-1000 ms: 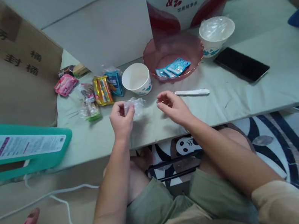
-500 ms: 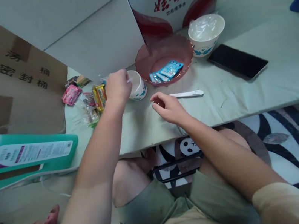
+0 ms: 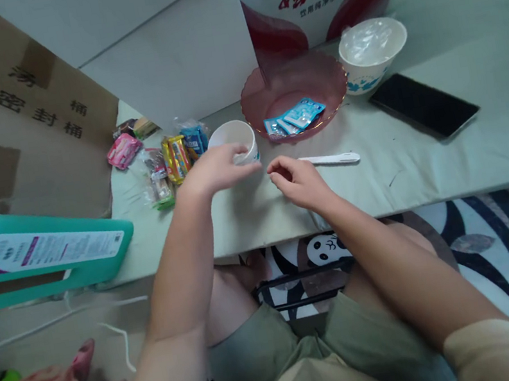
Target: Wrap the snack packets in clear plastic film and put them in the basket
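My left hand [image 3: 222,171] hangs just in front of a white paper cup [image 3: 231,132] and covers part of its near side. Its thumb and fingers are stretched apart, with nothing seen between them. To the right, my right hand [image 3: 298,180] hovers above the cloth, thumb and fingertips curled into a pinch; whatever is between them, if anything, is hidden. Behind it a white plastic utensil [image 3: 334,159] lies on the table, one end covered by the hand. Small wrapped snacks, including a yellow packet [image 3: 175,158] and a blue packet [image 3: 196,138], lie left of the cup.
A pink scalloped dish [image 3: 253,96] holds blue-white sachets [image 3: 303,114]. Right of it are larger stacked cups [image 3: 369,74] with clear plastic inside and a black phone [image 3: 425,103]. Boxes [image 3: 173,54] stand behind. A green liquid jug [image 3: 102,242] lies at the left edge.
My left hand has come down toward me from above the snacks and cup, and its fingers have spread. My right hand keeps its curled shape. The view has shifted slightly.
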Demonstrator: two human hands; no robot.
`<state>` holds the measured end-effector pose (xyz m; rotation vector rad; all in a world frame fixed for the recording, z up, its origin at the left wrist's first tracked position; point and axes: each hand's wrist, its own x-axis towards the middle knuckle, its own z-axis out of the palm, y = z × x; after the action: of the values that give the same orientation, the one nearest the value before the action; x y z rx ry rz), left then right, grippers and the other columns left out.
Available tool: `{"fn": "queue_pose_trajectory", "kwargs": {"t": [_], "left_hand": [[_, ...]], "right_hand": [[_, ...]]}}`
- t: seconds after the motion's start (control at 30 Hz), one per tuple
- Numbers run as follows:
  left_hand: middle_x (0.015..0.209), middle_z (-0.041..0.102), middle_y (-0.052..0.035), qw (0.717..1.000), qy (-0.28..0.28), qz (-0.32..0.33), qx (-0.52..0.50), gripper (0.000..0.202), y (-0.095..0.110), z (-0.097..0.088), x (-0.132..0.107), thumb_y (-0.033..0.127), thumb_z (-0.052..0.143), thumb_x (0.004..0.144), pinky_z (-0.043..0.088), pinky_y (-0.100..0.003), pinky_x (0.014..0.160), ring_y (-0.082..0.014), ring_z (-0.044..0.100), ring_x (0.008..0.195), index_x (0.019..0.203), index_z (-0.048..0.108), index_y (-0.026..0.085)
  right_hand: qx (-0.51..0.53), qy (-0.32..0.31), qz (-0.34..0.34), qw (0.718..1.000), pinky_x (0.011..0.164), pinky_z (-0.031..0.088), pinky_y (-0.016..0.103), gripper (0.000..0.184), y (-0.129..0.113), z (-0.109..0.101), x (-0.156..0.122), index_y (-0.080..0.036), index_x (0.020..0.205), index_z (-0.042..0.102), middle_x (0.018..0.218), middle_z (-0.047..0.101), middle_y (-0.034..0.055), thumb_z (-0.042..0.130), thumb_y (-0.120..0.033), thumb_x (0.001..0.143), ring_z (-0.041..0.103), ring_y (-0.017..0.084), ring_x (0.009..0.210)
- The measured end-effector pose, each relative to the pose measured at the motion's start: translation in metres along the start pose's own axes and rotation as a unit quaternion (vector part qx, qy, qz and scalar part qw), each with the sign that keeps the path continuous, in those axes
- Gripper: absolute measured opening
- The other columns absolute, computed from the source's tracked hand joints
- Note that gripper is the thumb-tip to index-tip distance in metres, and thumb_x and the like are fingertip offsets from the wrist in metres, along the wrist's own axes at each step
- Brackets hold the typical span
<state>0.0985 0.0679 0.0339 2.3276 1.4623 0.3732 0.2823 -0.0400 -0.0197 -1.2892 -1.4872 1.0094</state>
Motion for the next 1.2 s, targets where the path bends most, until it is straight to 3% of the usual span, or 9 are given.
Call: {"fn": "queue_pose_trajectory", "kwargs": {"t": [0.1, 0.23, 0.33, 0.43, 0.63, 0.8, 0.9, 1.07, 1.2], "left_hand": [[0.068, 0.069, -0.0042, 0.99, -0.072, 0.018, 0.122, 0.004, 0.01, -0.002, -0.033, 0.028, 0.071, 0.074, 0.048, -0.044, 0.099, -0.0314, 0.071, 0.086, 0.074, 0.07, 0.025], [0.074, 0.073, -0.002, 0.997, -0.025, 0.035, 0.062, 0.015, 0.001, -0.015, -0.043, 0.022, 0.074, 0.072, 0.037, -0.052, 0.114, -0.0297, 0.07, 0.092, 0.086, 0.077, 0.026], [0.096, 0.077, -0.0033, 0.997, 0.042, 0.035, -0.045, 0.023, -0.025, -0.033, -0.026, 0.024, 0.074, 0.074, 0.046, -0.044, 0.104, -0.0275, 0.068, 0.096, 0.097, 0.078, 0.026], [0.108, 0.075, -0.0045, 0.994, 0.105, -0.013, -0.023, 0.038, -0.06, -0.046, 0.006, 0.008, 0.073, 0.066, 0.045, -0.043, 0.105, -0.0296, 0.064, 0.11, 0.099, 0.077, 0.026], [0.122, 0.07, -0.0018, 0.986, -0.035, -0.039, 0.16, 0.081, -0.097, -0.047, 0.054, -0.007, 0.08, 0.049, 0.029, -0.056, 0.119, -0.0339, 0.053, 0.127, 0.119, 0.07, 0.032], [0.107, 0.067, -0.0028, 0.983, -0.033, -0.02, 0.177, 0.068, -0.09, -0.058, 0.047, -0.003, 0.089, 0.047, 0.023, -0.055, 0.121, -0.0334, 0.049, 0.128, 0.107, 0.072, 0.024], [0.093, 0.063, -0.0019, 0.993, -0.001, -0.029, 0.117, 0.047, -0.08, -0.069, 0.037, -0.003, 0.087, 0.051, 0.022, -0.053, 0.123, -0.0303, 0.05, 0.122, 0.089, 0.071, 0.02], [0.08, 0.059, 0.0026, 0.995, 0.088, -0.042, 0.029, 0.034, -0.07, -0.095, 0.028, 0.005, 0.09, 0.058, 0.041, -0.041, 0.108, -0.0157, 0.051, 0.089, 0.079, 0.066, 0.016], [0.07, 0.047, 0.0077, 0.958, 0.274, -0.061, -0.057, 0.043, -0.074, -0.118, 0.026, 0.0, 0.09, 0.056, 0.045, -0.027, 0.088, -0.0072, 0.042, 0.074, 0.077, 0.056, 0.015]], "right_hand": [[-0.018, -0.005, 0.002, 1.0, 0.072, 0.044, 0.032, 0.015, 0.001, 0.006, -0.001, -0.021, 0.089, 0.063, 0.075, 0.067, 0.0015, 0.053, -0.031, 0.085, 0.058, 0.017, 0.068], [-0.034, -0.019, -0.001, 0.999, 0.07, 0.043, 0.032, 0.015, 0.003, 0.014, -0.004, -0.021, 0.089, 0.064, 0.074, 0.067, 0.0017, 0.053, -0.032, 0.085, 0.056, 0.017, 0.065], [-0.04, -0.022, -0.002, 0.999, 0.068, 0.042, 0.032, 0.015, 0.005, 0.017, -0.005, -0.021, 0.089, 0.064, 0.073, 0.067, 0.0017, 0.053, -0.032, 0.085, 0.055, 0.016, 0.064], [-0.047, -0.02, 0.001, 0.999, 0.067, 0.042, 0.031, 0.014, 0.007, 0.019, -0.005, -0.022, 0.089, 0.064, 0.073, 0.067, 0.0016, 0.054, -0.03, 0.085, 0.055, 0.016, 0.063], [-0.062, -0.036, 0.005, 0.997, 0.065, 0.04, 0.031, 0.014, 0.009, 0.021, -0.001, -0.022, 0.088, 0.064, 0.071, 0.066, 0.0013, 0.053, -0.03, 0.085, 0.054, 0.016, 0.061], [-0.073, -0.034, 0.003, 0.997, 0.065, 0.039, 0.031, 0.014, 0.01, 0.02, 0.0, -0.021, 0.087, 0.065, 0.07, 0.066, 0.0016, 0.053, -0.029, 0.085, 0.054, 0.016, 0.062], [-0.08, -0.037, -0.002, 0.996, 0.065, 0.039, 0.031, 0.014, 0.01, 0.021, -0.001, -0.022, 0.086, 0.065, 0.068, 0.064, 0.0009, 0.053, -0.028, 0.085, 0.052, 0.016, 0.06], [-0.081, -0.034, -0.003, 0.996, 0.063, 0.037, 0.03, 0.013, 0.011, 0.024, -0.005, -0.022, 0.085, 0.064, 0.066, 0.062, -0.0002, 0.053, -0.029, 0.085, 0.05, 0.015, 0.059], [-0.081, -0.022, -0.003, 0.996, 0.063, 0.037, 0.031, 0.014, 0.01, 0.024, -0.006, -0.022, 0.084, 0.064, 0.064, 0.06, -0.0004, 0.053, -0.031, 0.084, 0.05, 0.015, 0.059]]}}
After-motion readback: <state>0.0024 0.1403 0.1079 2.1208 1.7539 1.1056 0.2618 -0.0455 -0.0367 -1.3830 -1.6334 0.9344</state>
